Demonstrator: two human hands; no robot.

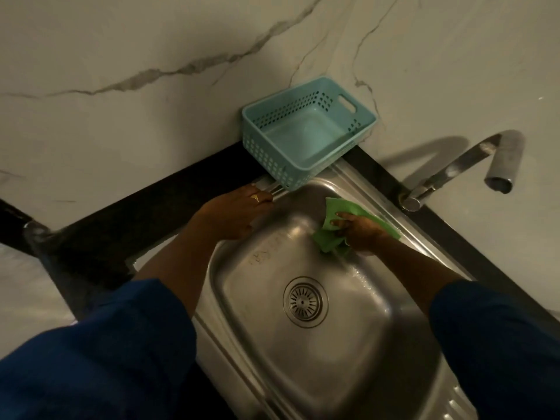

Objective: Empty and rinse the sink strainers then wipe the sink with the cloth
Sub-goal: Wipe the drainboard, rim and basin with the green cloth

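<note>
Your right hand (359, 234) is clamped on the green cloth (342, 207), fingers curled into its folds, and presses it against the far wall of the sink (257, 286), just below the far rim. Your left hand (233, 213) rests on the sink's left rim near the far-left corner, its fingers stretched out and close together, holding nothing.

Behind the sink rises the veined marble wall (151, 56). A black countertop (151, 201) borders the sink on its left and far sides. Your blue sleeves (91, 359) cover both forearms at the sink's near side.

A pale blue perforated basket (272, 153) sits at the sink's far-left corner, one corner overhanging the sink's rim, just beyond your left fingertips. The steel tap (472, 165) stands on the far edge of the sink to the right of the cloth, its spout reaching off to the right.

The round strainer (305, 302) is seated in the drain in the middle of the sink's floor, well apart from the cloth. Wet streaks shine on the sink's right wall below the cloth. A gold ring (255, 197) sits on a finger of your left hand.
</note>
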